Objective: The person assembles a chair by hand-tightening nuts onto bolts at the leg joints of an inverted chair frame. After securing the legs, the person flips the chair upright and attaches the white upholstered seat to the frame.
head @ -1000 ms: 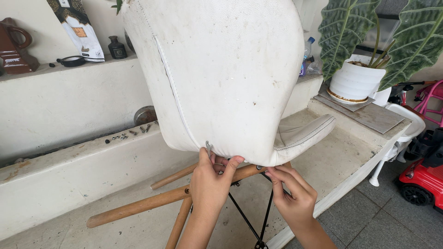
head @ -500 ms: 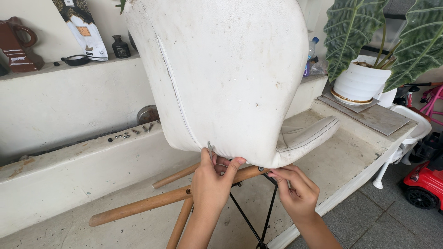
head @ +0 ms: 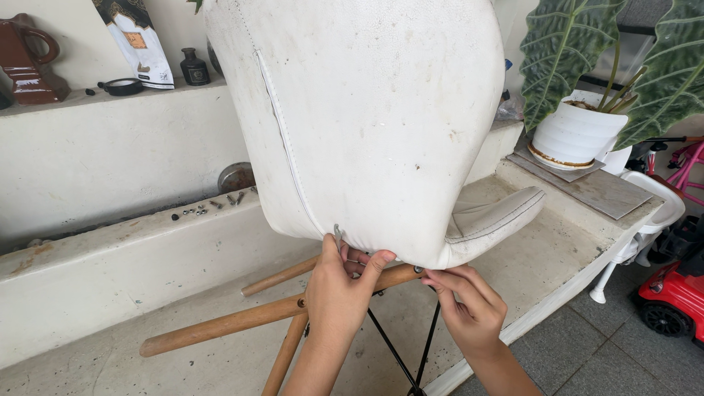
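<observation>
A white padded chair lies tipped on a concrete ledge, its back toward me and its wooden legs pointing to the lower left. My left hand is under the seat's lower edge, fingers closed around a small metal tool that sticks up against the shell. Just to its right, the fingertips of my right hand pinch a small dark fastener where a wooden leg meets the seat. Thin black metal braces run down between my wrists.
Several loose screws and nuts lie on the concrete ledge by a round metal dish. A white potted plant stands right. A brown jug, bag and small bottle sit on the upper shelf. Red toy car on the floor.
My right hand has moved up and left, from below the seat edge to the leg joint. My left hand stays in place at the seat's lower edge.
</observation>
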